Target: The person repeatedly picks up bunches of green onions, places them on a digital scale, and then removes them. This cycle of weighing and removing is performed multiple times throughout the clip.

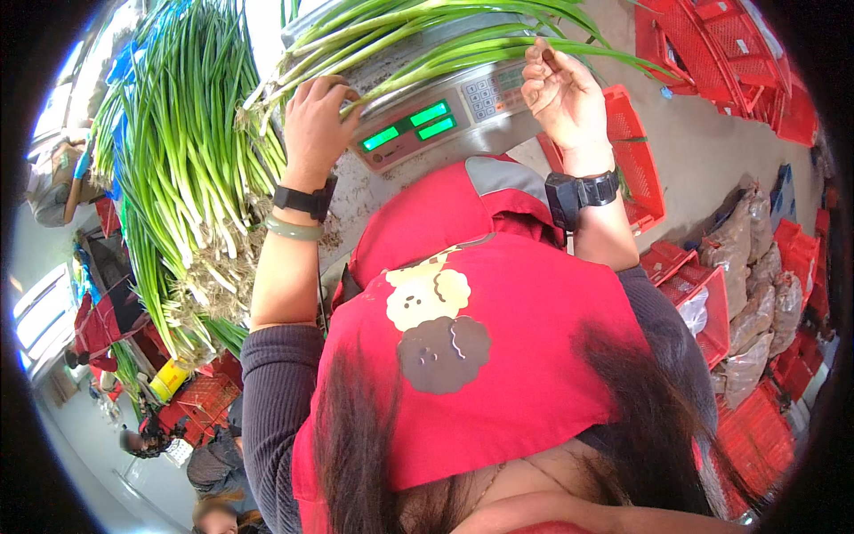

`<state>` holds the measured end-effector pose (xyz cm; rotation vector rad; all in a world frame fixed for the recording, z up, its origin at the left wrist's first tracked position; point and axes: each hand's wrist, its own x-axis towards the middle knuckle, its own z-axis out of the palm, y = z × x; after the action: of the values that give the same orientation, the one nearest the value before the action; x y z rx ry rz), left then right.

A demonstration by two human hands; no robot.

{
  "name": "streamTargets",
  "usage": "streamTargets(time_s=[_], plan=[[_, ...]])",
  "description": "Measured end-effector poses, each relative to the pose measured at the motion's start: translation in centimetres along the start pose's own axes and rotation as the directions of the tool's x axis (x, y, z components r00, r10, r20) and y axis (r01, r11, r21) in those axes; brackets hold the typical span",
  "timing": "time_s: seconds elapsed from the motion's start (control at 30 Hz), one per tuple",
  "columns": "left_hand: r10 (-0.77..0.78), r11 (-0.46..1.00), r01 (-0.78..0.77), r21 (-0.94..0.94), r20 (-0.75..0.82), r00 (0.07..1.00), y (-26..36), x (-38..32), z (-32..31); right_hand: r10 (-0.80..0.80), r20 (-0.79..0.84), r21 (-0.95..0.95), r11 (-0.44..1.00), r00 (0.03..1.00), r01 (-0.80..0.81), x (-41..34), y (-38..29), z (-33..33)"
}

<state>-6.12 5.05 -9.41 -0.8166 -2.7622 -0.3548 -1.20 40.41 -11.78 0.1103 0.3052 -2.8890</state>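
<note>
My left hand (317, 127) pinches the white end of a green onion (413, 73) between thumb and fingers, above the front edge of a digital scale (413, 133). The onion's leaves stretch right toward my right hand (564, 97). That hand is raised with curled fingers at the leaves; whether it grips a leaf is unclear. More green onions (373, 40) lie across the scale's metal pan, roots to the left. The scale has lit green displays and a keypad (484, 99). Left of my left hand is a large pile of green onions (193, 153) with dirty roots.
Red plastic crates (634, 160) stand on the floor to the right, with more stacked red crates (727, 60) beyond. Filled sacks (754, 300) sit at the far right. At the lower left are other people (217, 467) and a yellow container (168, 380).
</note>
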Motion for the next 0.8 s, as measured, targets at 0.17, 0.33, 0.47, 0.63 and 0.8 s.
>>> streamTargets(time_s=[0.17, 0.33, 0.47, 0.63, 0.8], plan=[[-0.023, 0.995, 0.033, 0.093, -0.115, 0.993, -4.1, 3.2, -1.4, 0.006, -0.012, 0.022, 1.000, 1.000, -0.006, 0.1, -0.7, -0.9], [-0.153, 0.980, 0.156, 0.120, -0.035, 0.988, -6.3, 3.5, -1.8, 0.023, 0.000, 0.018, 1.000, 1.000, -0.023, 0.6, -2.0, -1.5], [-0.129, 0.989, 0.130, 0.076, -0.020, 0.991, -6.2, 3.3, -2.5, 0.020, 0.064, 0.069, 0.997, 0.998, -0.024, 0.8, -3.5, -2.1], [-0.208, 0.977, 0.215, -0.001, -0.249, 0.946, -7.5, 2.6, -7.0, 0.021, 0.025, 0.105, 0.994, 0.999, -0.023, 0.9, -4.2, -1.8], [-0.376, 0.905, 0.423, 0.052, -0.370, 0.850, -10.7, 1.2, -9.7, 0.055, -0.139, 0.146, 0.989, 0.989, -0.034, 1.0, -4.4, 0.2]])
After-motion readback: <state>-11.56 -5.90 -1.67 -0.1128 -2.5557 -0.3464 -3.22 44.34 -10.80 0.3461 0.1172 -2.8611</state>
